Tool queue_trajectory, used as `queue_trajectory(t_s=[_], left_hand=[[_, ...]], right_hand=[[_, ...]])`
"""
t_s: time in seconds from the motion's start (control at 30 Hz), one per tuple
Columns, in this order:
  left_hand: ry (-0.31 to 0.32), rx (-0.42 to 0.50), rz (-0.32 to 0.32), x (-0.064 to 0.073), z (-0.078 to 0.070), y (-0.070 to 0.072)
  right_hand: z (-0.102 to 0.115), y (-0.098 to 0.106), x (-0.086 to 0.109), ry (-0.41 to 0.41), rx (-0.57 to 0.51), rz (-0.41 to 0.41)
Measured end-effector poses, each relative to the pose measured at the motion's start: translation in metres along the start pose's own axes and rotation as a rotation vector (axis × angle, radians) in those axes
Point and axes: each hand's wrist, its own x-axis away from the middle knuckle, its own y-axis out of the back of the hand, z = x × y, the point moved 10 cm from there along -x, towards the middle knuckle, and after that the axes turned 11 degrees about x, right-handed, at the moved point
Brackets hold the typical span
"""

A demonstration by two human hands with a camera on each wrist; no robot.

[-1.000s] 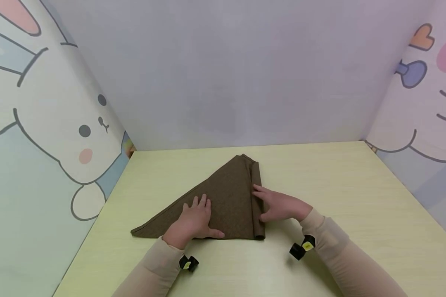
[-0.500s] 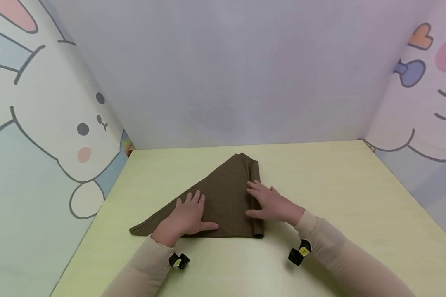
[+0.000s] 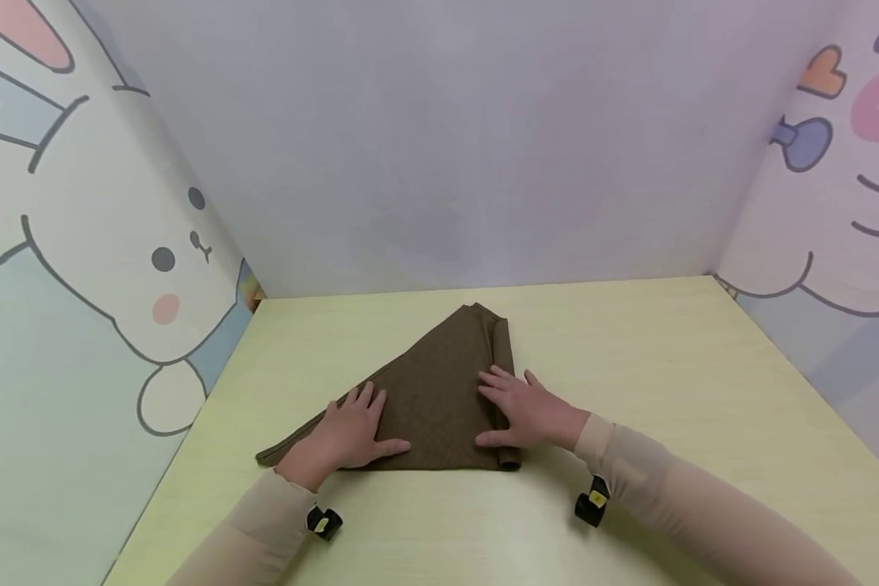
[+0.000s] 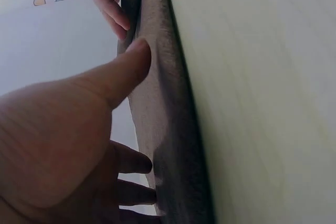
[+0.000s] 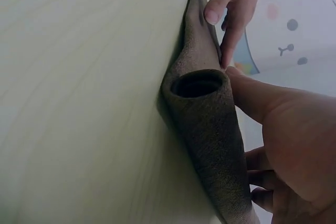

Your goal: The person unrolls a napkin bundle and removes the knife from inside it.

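A brown cloth (image 3: 432, 391), folded to a triangle, lies on the pale wooden table (image 3: 630, 350). Its right edge is rolled into a tube (image 3: 503, 342) whose hollow end (image 5: 198, 85) faces the right wrist camera. My left hand (image 3: 344, 431) rests on the cloth's left half, fingers spread and thumb pointing right. My right hand (image 3: 531, 411) lies over the rolled edge with its fingers extended leftward onto the flat cloth. In the left wrist view the left thumb (image 4: 123, 69) is at the cloth's near edge.
A plain pale wall (image 3: 447, 146) stands behind the table. Side panels with a cartoon rabbit (image 3: 117, 244) at left and another cartoon figure (image 3: 850, 203) at right flank it. Each wrist wears a small black camera, one at the left sleeve (image 3: 325, 522), one at the right (image 3: 591, 505).
My left hand has slid left across the cloth. My right hand has moved left from the tube's outer side to lie over it. The cloth keeps its shape.
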Motion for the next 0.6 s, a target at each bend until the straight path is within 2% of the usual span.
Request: queue_trajectory(t_s=[0.3,0.6], left_hand=[[0.008,-0.032,-0.012,0.0015,0.0,-0.0046],[0.003,-0.022,-0.004,0.0053,0.0001,-0.0052]], right_hand=[[-0.0042,-0.0018,0.0057,0.005,0.037,0.008],[-0.0066,-0.0033,0.0098,0.005,0.038,-0.001]])
